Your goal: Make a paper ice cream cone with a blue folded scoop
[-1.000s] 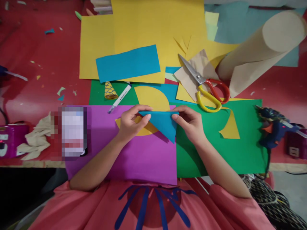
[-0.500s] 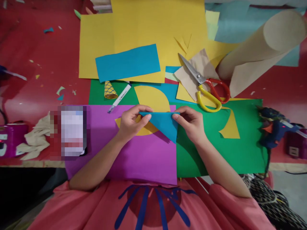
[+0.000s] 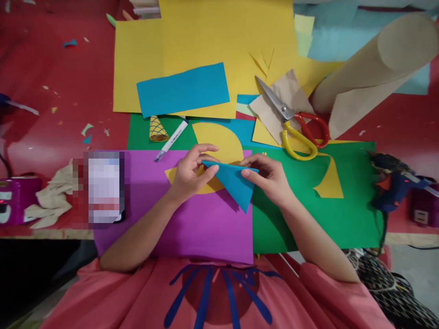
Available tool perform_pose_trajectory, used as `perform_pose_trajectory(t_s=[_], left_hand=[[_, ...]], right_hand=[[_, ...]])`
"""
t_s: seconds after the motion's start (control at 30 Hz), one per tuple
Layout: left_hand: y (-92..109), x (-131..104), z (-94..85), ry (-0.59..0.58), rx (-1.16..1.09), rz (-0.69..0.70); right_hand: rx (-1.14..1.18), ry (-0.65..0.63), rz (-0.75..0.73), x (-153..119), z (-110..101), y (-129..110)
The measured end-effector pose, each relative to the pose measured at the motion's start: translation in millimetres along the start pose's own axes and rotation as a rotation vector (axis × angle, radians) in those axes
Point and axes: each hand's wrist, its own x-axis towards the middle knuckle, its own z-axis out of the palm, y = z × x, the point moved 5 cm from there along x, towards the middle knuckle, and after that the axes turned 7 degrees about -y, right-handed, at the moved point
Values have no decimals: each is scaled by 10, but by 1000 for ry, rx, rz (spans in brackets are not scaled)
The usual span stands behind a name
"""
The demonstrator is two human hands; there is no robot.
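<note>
Red table (image 3: 61,91), left hand (image 3: 188,176) and right hand (image 3: 269,178) pinching blue paper triangle (image 3: 235,185)

Both forearms come into shot bare, no watch, no rings, no bracelets on either wrist. The left hand (image 3: 190,176) and right hand (image 3: 270,178) have short, plain nails. Below them, a coral-pink garment (image 3: 113,297) with dark blue stripes fanning outward across the front (loose, softly creased fabric).

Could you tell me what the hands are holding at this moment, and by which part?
Both hands, left hand and right hand, pinch a blue paper triangle at the two ends of its top edge.
</note>
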Motion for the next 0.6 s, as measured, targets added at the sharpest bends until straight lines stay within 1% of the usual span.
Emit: perform_pose_trajectory(t_s=[0.07,0.13,0.2,0.3,0.4,0.53,0.6], left_hand=[[3,-1,19,-31,-22,-32],[11,3,19,-44,-22,-62],[15,11,5,-43,-7,-96],[9,18,-27,-9,14,-147],[10,18,-41,14,31,-158],[10,14,-37,9,49,-168],[1,10,-31,-8,12,-188]], right_hand=[[-62,0,-18,-4,22,-14],[-107,33,-33,-12,16,-19],[-127,66,-42,-18,-7,-17],[-138,75,-51,-16,-31,-12],[-148,78,-57,-10,-35,-9],[-159,92,-70,-19,-25,-8],[-155,93,-79,-28,-15,-9]])
